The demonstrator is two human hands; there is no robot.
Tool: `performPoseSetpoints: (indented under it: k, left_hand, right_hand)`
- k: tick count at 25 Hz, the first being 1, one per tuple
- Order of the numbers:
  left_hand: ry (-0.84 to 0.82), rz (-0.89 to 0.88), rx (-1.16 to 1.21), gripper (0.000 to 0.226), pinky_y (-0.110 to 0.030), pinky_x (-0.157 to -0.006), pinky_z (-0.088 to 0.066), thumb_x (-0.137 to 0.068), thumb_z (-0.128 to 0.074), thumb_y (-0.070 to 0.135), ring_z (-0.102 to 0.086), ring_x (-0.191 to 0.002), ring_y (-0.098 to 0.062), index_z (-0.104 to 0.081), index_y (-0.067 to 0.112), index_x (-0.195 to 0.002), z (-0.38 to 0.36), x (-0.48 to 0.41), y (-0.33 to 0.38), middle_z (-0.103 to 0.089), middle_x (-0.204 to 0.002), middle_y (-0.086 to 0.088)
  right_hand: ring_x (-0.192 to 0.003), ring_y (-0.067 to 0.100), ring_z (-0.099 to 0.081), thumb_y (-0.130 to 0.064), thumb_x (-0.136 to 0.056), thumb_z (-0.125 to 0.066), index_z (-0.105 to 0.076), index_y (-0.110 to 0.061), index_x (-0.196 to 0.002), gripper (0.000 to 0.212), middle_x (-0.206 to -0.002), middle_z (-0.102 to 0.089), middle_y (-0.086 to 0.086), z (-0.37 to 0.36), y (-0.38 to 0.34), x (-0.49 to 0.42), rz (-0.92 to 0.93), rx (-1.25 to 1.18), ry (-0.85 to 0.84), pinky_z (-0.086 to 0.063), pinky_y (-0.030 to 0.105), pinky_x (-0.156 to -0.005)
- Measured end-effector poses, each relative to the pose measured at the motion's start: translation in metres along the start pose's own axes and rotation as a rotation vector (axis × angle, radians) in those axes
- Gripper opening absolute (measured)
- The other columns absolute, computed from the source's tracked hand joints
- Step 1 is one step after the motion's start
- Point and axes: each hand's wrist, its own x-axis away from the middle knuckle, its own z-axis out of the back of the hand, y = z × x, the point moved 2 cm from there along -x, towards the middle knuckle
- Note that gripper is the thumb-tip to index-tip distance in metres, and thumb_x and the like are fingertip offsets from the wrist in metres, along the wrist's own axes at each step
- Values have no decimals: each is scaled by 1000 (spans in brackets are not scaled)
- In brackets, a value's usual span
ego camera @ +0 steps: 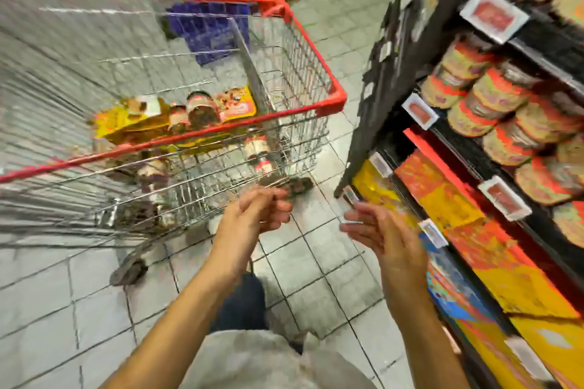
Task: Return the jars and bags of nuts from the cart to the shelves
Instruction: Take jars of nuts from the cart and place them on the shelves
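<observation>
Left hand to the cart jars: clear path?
Probably not directly: left hand is outside the wire side, below the red rim, jars behind it. Over the rim looks free.

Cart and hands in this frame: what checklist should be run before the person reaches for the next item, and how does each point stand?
1. Left hand free: ok, fingers loosely curled, holding nothing.
2. Right hand free: ok, open, holding nothing.
3. Goods left in the cart: ok, jars and yellow bags lie on its floor.
4. Cart within reach: probably ok, its red rim is just ahead of the left hand.
5. Room on the shelves: cannot tell, the jar rows look packed.
6. Labels readable for matching: not ok, the picture is blurred.
</observation>
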Motion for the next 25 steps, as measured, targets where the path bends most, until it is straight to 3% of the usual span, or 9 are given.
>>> performPoseSetpoints:
  k: [6,9,14,16,17,19,20,23,25]
  left_hand:
    - [289,-23,237,25,-15,-56,-49,-95,-44,9,-62,-57,-9,-66,9,-85,111,-30,28,-68,-63,1]
    - [317,-30,252,25,-15,-53,-49,-94,-45,9,-63,-54,-8,-66,9,-82,168,-73,63,-68,-62,0]
    - [335,-27,193,22,-19,-58,-50,-96,-43,11,-64,-57,-8,-64,8,-88,256,-161,121,-69,-65,0]
    - [363,18,187,22,-17,-56,-51,-96,-43,14,-64,-60,-10,-63,9,-90,289,-199,128,-69,-69,-2]
    - [376,52,176,21,-17,-56,-51,-96,-44,14,-64,-60,-10,-64,9,-90,302,-219,128,-69,-69,-2]
    - [375,153,128,22,-18,-55,-52,-95,-44,14,-64,-57,-10,-64,9,-86,319,-260,110,-69,-65,0]
    - [361,215,103,24,-19,-55,-51,-96,-43,13,-63,-53,-8,-62,10,-81,321,-278,96,-68,-60,1]
    - [308,447,60,29,-21,-55,-44,-97,-40,14,-62,-49,-6,-60,13,-77,303,-334,39,-67,-55,4]
    - [271,563,41,27,-20,-51,-44,-98,-42,16,-63,-54,-7,-62,14,-80,284,-372,-5,-68,-61,4]
  right_hand:
    - [-78,14,-70,-29,-89,-38,-73,-23,-83,36,-82,-75,-3,-143,-13,-75,69,52,-365,-54,21,-74]
    - [-81,18,-71,-30,-89,-37,-73,-22,-86,37,-84,-75,0,-225,-26,-120,101,42,-438,-55,21,-74]
    - [-79,9,-69,-34,-96,-37,-68,-25,-86,34,-85,-75,-4,-330,-39,-202,23,187,-470,-54,18,-72]
    - [-82,15,-69,-32,-101,-34,-66,-25,-89,35,-93,-74,2,-346,-24,-247,-53,320,-423,-56,27,-77]
    - [-84,24,-68,-33,-101,-33,-66,-23,-94,35,-97,-72,6,-348,-11,-271,-96,423,-396,-55,39,-82]
    - [-84,39,-60,-34,-101,-33,-63,-12,-102,37,-97,-67,14,-344,22,-314,-210,627,-328,-49,53,-88]
    - [-82,35,-56,-32,-101,-34,-60,-5,-98,38,-92,-62,19,-339,41,-331,-271,699,-286,-48,50,-88]
    - [-82,24,-49,-24,-101,-36,-52,0,-77,38,-77,-49,9,-320,107,-375,-469,886,-226,-38,34,-74]
    - [-89,29,-55,-21,-101,-34,-58,4,-87,37,-87,-54,14,-311,155,-396,-564,999,-267,-39,35,-76]
